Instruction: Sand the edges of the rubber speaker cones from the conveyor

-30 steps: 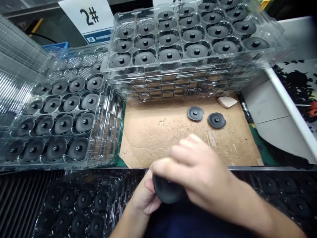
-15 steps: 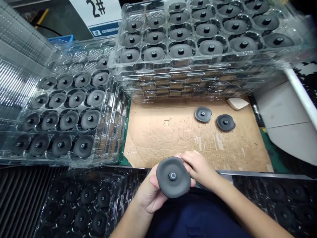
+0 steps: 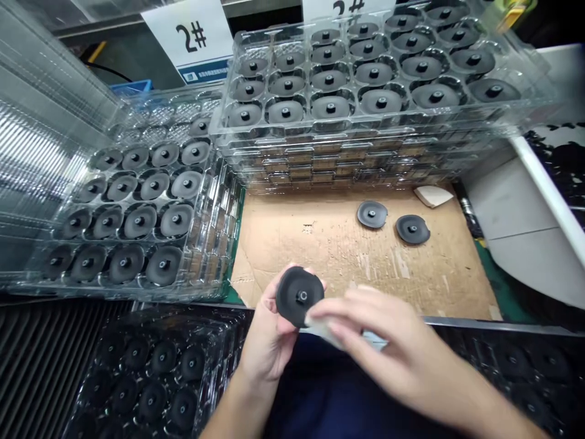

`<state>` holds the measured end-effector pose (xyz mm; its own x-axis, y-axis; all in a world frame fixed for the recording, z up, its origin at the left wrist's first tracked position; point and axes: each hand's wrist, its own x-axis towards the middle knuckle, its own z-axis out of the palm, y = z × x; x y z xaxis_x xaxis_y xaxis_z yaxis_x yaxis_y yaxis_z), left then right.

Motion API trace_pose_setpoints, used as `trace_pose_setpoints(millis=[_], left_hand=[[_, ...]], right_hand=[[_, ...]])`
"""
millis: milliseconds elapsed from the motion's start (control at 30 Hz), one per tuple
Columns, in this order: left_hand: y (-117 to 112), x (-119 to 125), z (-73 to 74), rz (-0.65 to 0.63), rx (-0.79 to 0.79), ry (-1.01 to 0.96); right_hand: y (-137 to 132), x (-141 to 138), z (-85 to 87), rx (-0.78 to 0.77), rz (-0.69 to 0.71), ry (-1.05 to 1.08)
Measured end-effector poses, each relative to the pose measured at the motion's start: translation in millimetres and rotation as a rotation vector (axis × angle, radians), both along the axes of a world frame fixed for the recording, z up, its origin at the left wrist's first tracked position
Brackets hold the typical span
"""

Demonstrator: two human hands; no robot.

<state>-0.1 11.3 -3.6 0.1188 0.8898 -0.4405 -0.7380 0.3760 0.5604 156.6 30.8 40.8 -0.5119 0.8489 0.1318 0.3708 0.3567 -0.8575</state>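
My left hand (image 3: 269, 341) grips a black round dished plastic part (image 3: 292, 296) by its rim, its short central stud facing up toward me. Pinched in the fingers of my right hand (image 3: 379, 341) is a thin whitish cloth (image 3: 331, 334), partly covered and blurred by motion. The cloth and fingertips are at the lower right edge of the part. Two similar parts, a left one (image 3: 372, 214) and a right one (image 3: 412, 229), lie apart on the cardboard sheet (image 3: 283, 244) beyond my hands.
Clear plastic trays of black parts are stacked at the left (image 3: 187, 238) and back (image 3: 292, 131). A darker tray (image 3: 150, 378) sits low at the left. A small whitish piece (image 3: 433, 196) lies near the grey-white panel (image 3: 525, 225) at right. A "2#" sign (image 3: 192, 39) stands behind.
My left hand has moved slightly up and left with the part, tilting it. My right hand has come from behind the part to its front right side, where the whitish cloth now shows.
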Motion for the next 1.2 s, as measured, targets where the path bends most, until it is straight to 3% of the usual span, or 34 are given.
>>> trace_pose_setpoints(millis=[133, 233, 333, 467, 567, 667, 767, 867, 1000, 1100, 1200], left_hand=[[2, -1, 3.8, 0.007, 0.053, -0.097], [0, 3, 5.7, -0.029, 0.105, -0.204], [-3, 4, 7.4, -0.081, 0.132, -0.248], [-6, 3, 9.4, -0.126, 0.178, -0.264], [-10, 4, 8.1, -0.065, 0.296, -0.104], [-13, 6, 3.0, 0.010, 0.509, 0.318], [-14, 6, -2.9, -0.002, 0.740, 0.817], [-13, 5, -5.6, -0.047, 0.888, 1.071], [-11, 4, -4.0, -0.045, 0.961, 1.157], [-12, 4, -4.0, -0.060, 0.946, 1.151], [-15, 3, -6.6, -0.114, 0.882, 1.118]], right_hand=[[11, 25, -54.0, -0.052, -0.366, -0.043], [14, 25, -99.4, -0.090, -0.366, -0.052], [9, 18, -119.6, -0.068, -0.406, -0.049], [1, 15, -103.2, -0.062, -0.425, 0.010], [-6, 16, -87.7, -0.076, -0.361, 0.061], [-13, 16, -86.1, -0.089, -0.349, 0.090], [-19, 18, -90.8, -0.115, -0.383, 0.094], [-23, 24, -88.5, -0.143, -0.410, 0.114], [-25, 33, -69.8, -0.171, -0.444, 0.189], [-26, 35, -49.1, -0.239, -0.440, 0.362], [-23, 29, -32.6, -0.332, -0.315, 0.428]])
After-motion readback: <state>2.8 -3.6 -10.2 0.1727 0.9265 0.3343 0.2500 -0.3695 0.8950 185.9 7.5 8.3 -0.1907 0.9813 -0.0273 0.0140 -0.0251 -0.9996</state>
